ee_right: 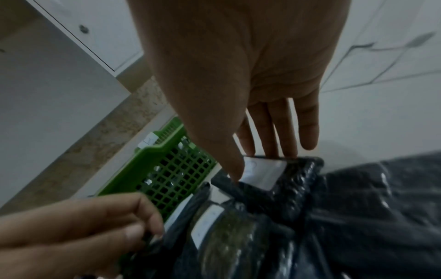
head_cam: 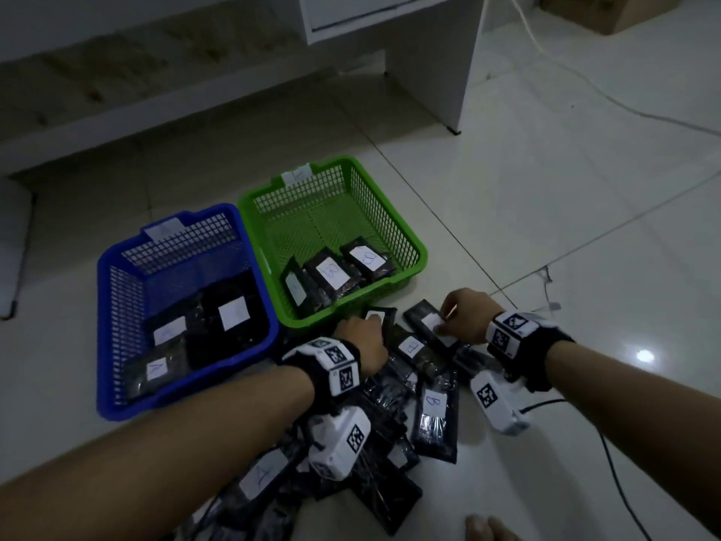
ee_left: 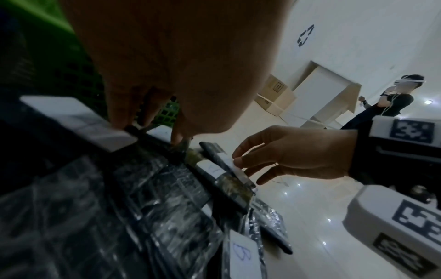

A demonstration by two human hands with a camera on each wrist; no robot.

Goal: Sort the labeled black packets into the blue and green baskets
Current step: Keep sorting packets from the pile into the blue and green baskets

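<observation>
Unsorted black packets [head_cam: 435, 415] are heaped on the floor before the blue basket [head_cam: 117, 290] and green basket [head_cam: 405, 228]. One packet [head_cam: 429, 324] is pinched at its labelled end by the right hand [head_cam: 466, 314]; another [head_cam: 380, 320] is seemingly gripped by the curled left hand [head_cam: 364, 341]. The packets are judged light, soft and slick in crinkly film, so an edge pinch is favoured.

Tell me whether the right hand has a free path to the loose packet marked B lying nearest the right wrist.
Probably yes. The B packet lies face-up atop the pile with nothing over it, but the right hand already pinches another packet.
</observation>
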